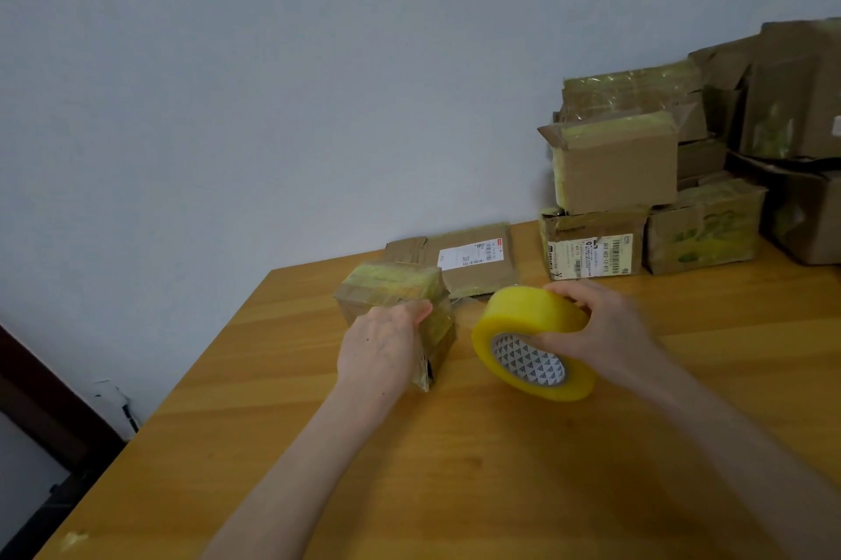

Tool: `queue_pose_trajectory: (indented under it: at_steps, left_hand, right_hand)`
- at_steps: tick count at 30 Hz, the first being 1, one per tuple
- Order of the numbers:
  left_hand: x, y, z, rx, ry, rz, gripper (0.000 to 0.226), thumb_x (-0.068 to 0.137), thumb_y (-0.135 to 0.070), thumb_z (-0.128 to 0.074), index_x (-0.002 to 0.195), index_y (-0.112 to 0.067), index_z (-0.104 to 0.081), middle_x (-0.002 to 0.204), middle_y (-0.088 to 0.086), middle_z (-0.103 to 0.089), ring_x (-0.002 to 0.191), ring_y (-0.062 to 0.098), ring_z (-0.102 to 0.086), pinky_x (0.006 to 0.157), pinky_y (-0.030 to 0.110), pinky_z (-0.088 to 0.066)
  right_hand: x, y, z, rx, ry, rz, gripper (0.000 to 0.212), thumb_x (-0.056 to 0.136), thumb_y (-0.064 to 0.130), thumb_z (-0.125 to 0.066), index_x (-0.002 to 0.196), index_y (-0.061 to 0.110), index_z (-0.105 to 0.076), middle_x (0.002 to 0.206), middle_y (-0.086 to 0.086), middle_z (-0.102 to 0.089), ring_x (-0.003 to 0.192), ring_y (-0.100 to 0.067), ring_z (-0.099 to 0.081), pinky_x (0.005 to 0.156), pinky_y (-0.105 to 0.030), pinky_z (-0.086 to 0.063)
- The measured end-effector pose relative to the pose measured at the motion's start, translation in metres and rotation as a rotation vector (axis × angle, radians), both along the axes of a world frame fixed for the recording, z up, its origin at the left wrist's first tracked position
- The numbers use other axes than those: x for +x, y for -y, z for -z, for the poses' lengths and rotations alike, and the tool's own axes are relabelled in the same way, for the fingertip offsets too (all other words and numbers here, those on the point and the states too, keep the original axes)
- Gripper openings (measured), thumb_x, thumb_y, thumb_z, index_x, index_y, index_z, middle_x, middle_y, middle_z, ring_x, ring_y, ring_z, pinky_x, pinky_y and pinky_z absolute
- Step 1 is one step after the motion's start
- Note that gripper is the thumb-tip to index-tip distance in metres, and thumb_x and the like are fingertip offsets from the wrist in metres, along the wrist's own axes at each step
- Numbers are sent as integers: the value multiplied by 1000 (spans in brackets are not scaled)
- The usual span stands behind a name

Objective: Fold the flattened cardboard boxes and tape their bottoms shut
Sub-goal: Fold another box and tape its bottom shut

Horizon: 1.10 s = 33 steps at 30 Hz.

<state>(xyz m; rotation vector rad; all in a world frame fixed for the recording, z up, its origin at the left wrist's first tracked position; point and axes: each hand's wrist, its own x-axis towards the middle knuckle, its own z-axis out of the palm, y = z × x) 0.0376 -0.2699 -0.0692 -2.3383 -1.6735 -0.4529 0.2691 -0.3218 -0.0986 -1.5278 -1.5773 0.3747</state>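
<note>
A small cardboard box (pixel 391 288) covered in yellowish tape stands on the wooden table (pixel 455 468). My left hand (pixel 382 345) lies against its near side, fingers fairly straight and pressed on the taped face. Right of the box, my right hand (pixel 605 332) grips a large yellow tape roll (pixel 528 322) by its rim, thumb at the patterned core. A thin clear strip of tape stretches from the roll to the box. Behind the box lies a flattened cardboard box (pixel 473 259) with a white label.
A stack of several taped cardboard boxes (pixel 637 177) stands at the back right against the grey wall. The table's left edge runs diagonally, with a dark door frame and floor beyond it. A scrap of tape (pixel 75 539) lies near the front left corner.
</note>
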Motion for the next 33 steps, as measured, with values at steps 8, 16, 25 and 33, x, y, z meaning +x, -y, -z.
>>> queue_pose_trajectory:
  at_steps: [8,16,25,33]
  left_hand:
    - [-7,-3,-6,-133,161,79,29,96,-27,-52,124,-30,-60,79,-4,-71,56,9,-63,58,22,-54]
    - [-9,-5,-7,-79,54,63,29,97,-35,-50,124,-37,-60,78,-5,-71,60,13,-65,60,29,-56]
    - [16,2,-12,-111,-276,-100,48,95,-1,-45,123,-38,-55,101,1,-67,89,25,-64,61,28,-42]
    - [16,-8,-4,-125,-222,-55,39,99,-13,-46,120,-44,-53,101,-1,-66,89,24,-64,62,29,-43]
  right_hand:
    - [3,1,3,-21,-21,-6,60,67,33,-82,120,21,-56,109,5,-54,97,-15,-51,78,-34,-49]
    - [4,1,4,-33,-27,-19,59,67,33,-82,119,23,-56,110,4,-56,96,-17,-53,78,-38,-52]
    - [-1,4,0,-17,11,-33,59,69,27,-81,121,19,-55,108,7,-51,96,-14,-49,74,-27,-46]
    - [-5,2,2,2,1,8,62,68,30,-81,124,19,-55,110,6,-51,100,-15,-49,79,-31,-46]
